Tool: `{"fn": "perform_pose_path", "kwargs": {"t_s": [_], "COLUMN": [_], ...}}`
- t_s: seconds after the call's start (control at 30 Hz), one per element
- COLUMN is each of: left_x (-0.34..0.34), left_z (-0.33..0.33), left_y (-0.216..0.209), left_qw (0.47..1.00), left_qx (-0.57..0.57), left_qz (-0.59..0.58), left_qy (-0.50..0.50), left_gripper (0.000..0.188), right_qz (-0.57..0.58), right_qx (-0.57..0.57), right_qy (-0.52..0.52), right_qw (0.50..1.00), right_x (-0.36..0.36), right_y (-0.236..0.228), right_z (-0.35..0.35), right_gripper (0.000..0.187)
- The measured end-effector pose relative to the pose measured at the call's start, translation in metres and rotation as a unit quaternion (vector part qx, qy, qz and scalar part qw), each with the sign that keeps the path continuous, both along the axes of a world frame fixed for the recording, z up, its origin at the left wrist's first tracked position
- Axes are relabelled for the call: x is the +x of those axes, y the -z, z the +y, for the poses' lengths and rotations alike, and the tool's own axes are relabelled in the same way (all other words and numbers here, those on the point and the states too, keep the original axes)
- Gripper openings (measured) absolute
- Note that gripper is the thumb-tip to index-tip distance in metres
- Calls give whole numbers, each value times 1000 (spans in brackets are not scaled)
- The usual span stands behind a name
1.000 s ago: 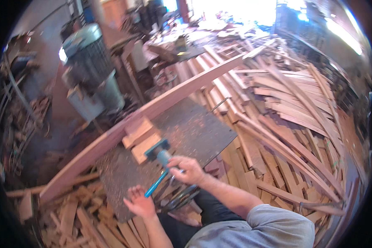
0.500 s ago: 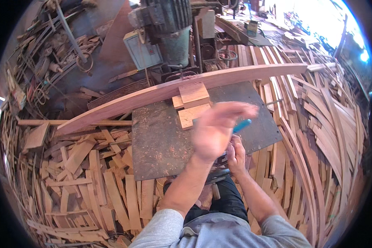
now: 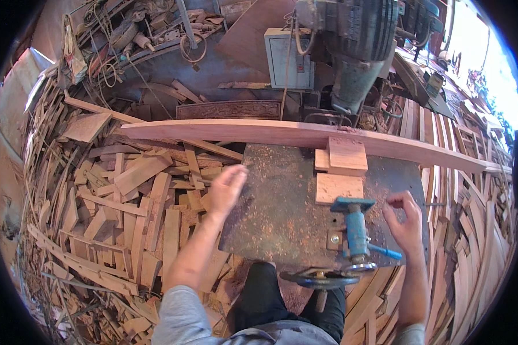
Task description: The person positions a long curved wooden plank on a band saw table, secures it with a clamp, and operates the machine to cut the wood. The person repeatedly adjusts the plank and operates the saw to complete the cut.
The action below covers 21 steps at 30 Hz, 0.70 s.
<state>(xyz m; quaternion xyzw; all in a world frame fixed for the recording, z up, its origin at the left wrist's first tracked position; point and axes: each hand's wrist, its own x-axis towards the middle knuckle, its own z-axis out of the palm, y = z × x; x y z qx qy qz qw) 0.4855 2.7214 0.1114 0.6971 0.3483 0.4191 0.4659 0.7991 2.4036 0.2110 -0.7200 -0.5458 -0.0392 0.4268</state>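
Note:
My left hand (image 3: 227, 187) is raised at the left edge of the dark metal machine table (image 3: 270, 201), fingers loosely bent and holding nothing. My right hand (image 3: 406, 221) hovers right of a blue screw clamp (image 3: 357, 231), its thumb and curled fingers apart and empty. The clamp's flat plate sits close to stacked wooden blocks (image 3: 347, 156). Behind those blocks, a long, slightly curved wooden beam (image 3: 259, 131) crosses the table's far side and overhangs both ends. A blue handle (image 3: 385, 252) sticks out rightward from the clamp.
Above the beam stands a machine head with a large motor (image 3: 357, 34). A handwheel (image 3: 322, 280) projects at the table's near edge, by my legs. Wood offcuts (image 3: 144, 172) pile up on the left; long strips (image 3: 472, 247) lie on the right. A grey electrical box (image 3: 290, 60) stands behind.
My view has turned left. My left hand has moved from over the clamp to the table's left edge. My right hand has moved away from the clamp's near end to its right side.

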Motion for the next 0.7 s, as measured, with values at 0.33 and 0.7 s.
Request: {"fn": "perform_pose_path", "kwargs": {"t_s": [0.33,0.7], "left_x": [-74,-5], "left_z": [282,340], "left_y": [-30,11], "left_qw": [961,884], "left_qx": [124,146], "left_qz": [136,188], "left_qy": [-206,-402], "left_gripper": [43,63], "right_qz": [-200,-179], "right_qx": [-46,-32], "right_qy": [-13,-125], "right_qw": [979,975], "right_x": [140,225], "right_y": [39,68], "right_z": [179,182], "right_gripper": [35,31]}}
